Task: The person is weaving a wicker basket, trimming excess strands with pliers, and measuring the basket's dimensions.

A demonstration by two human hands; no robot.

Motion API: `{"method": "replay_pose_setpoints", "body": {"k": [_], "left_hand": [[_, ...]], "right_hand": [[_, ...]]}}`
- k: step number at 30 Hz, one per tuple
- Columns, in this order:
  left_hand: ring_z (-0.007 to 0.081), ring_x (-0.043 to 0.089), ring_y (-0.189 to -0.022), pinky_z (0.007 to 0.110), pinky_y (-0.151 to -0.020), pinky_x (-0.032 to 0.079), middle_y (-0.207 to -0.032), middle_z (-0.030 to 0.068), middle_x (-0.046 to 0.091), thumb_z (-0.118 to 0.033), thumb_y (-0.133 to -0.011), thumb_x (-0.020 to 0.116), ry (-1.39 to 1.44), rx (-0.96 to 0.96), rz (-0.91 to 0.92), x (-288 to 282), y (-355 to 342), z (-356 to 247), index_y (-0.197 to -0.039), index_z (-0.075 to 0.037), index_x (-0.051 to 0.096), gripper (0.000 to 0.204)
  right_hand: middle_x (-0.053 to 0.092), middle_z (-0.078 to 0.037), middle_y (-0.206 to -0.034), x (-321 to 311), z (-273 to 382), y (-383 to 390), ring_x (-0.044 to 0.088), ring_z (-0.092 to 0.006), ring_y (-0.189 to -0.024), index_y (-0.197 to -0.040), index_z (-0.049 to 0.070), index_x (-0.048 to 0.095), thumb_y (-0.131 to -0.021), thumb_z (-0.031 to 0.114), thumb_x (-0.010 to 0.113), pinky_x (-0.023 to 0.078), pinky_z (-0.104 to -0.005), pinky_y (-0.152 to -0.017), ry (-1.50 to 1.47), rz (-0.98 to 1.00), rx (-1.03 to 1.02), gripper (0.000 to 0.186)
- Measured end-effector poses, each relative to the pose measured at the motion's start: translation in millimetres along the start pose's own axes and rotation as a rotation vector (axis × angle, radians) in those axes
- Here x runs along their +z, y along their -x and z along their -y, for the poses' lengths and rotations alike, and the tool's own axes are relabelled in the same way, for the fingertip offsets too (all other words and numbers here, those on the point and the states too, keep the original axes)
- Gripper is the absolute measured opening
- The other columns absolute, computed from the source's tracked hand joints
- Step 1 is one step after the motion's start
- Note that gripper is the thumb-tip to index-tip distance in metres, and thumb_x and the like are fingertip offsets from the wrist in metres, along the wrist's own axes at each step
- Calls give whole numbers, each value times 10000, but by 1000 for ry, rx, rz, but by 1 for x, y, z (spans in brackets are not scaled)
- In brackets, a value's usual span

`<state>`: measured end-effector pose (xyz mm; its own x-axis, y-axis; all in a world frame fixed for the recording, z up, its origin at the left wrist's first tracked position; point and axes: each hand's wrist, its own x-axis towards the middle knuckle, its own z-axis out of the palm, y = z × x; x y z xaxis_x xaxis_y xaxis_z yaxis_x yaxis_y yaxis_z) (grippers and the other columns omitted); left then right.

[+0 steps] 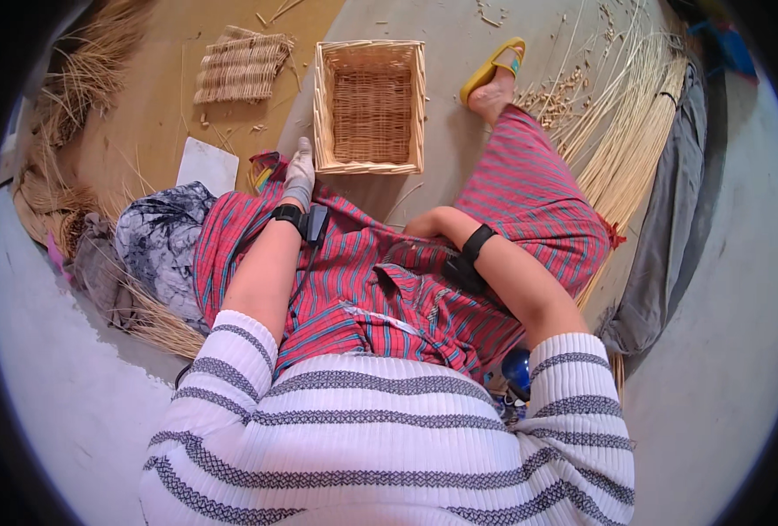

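A rectangular wicker basket [370, 168] with a pale woven rim lies in front of me, its hollow facing up. Beside the basket's near left corner is my left hand [300, 167] in a whitish glove, its fingers seeming stretched forward; whether it touches the basket's side is unclear. My right hand [422, 224], bare, rests low over the red striped cloth [529, 206] covering my legs. Its fingers are turned down and mostly hidden, so any grip there does not show.
A flat woven wicker piece [243, 68] lies at the far left, near a white sheet [206, 167]. Long pale reeds [639, 131] run along the right, with cut bits [564, 98] scattered by my foot in a yellow slipper [494, 70]. More reeds [82, 79] heap at the left edge.
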<state>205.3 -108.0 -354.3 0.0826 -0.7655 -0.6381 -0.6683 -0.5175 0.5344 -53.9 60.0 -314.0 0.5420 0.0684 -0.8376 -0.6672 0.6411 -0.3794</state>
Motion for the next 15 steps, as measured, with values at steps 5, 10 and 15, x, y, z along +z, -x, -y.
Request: {"method": "replay_pose_setpoints", "body": {"k": [5, 10, 15], "left_hand": [[393, 549, -1286, 462, -1073, 446, -1375, 246, 569, -491, -1020, 361, -857, 104, 259, 2, 7, -23, -1303, -20, 626, 610], [383, 547, -1293, 451, -1070, 446, -1426, 205, 546, -554, -955, 430, -1162, 108, 641, 6, 43, -28, -1361, -92, 598, 637], [439, 600, -1173, 467, -985, 500, -1208, 264, 650, -294, -846, 730, -1022, 386, 552, -13, -42, 75, -1236, -47, 517, 509]], "right_hand": [[749, -87, -1029, -14, -15, 27, 710, -263, -839, -1186, 153, 707, -916, 342, 603, 548, -429, -743, 80, -175, -31, 346], [702, -200, -1152, -7, 30, 174, 679, -323, -1062, -1332, 8, 567, -965, 355, 639, 528, -406, -907, 88, -1003, -431, 511], [681, -69, -1198, 59, 37, 305, 645, -151, -1113, -1439, 104, 527, -1060, 311, 530, 516, -300, -931, -454, -950, -1109, 432]]}}
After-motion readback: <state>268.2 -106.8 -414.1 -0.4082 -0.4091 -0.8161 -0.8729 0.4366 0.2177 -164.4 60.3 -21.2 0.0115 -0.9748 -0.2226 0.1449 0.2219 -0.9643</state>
